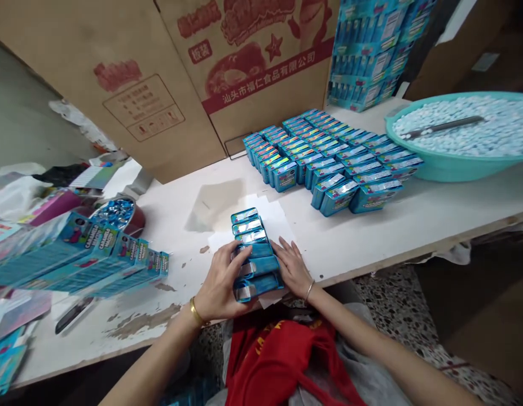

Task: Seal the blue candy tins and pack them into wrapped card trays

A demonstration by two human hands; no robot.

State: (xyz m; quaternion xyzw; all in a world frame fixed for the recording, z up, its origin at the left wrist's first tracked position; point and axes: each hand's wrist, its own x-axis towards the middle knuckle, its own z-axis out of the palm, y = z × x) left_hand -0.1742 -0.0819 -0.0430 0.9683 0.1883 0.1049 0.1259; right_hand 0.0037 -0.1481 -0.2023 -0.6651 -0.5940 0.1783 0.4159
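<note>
A short row of small blue candy boxes (253, 248) lies on the white table (371, 237) near its front edge. My left hand (219, 285) grips the near end of the row from the left, thumb and fingers curled over the boxes. My right hand (291, 268) presses flat against the row's right side, fingers stretched along it. Both wrists wear thin bangles.
Many more blue boxes (329, 163) stand in rows at the back. A teal basin (460, 163) of pale candies holds a dark scoop at right. Flat blue cards (87, 254) fan out at left beside a round tin (117, 214). Cardboard cartons (168, 79) stand behind.
</note>
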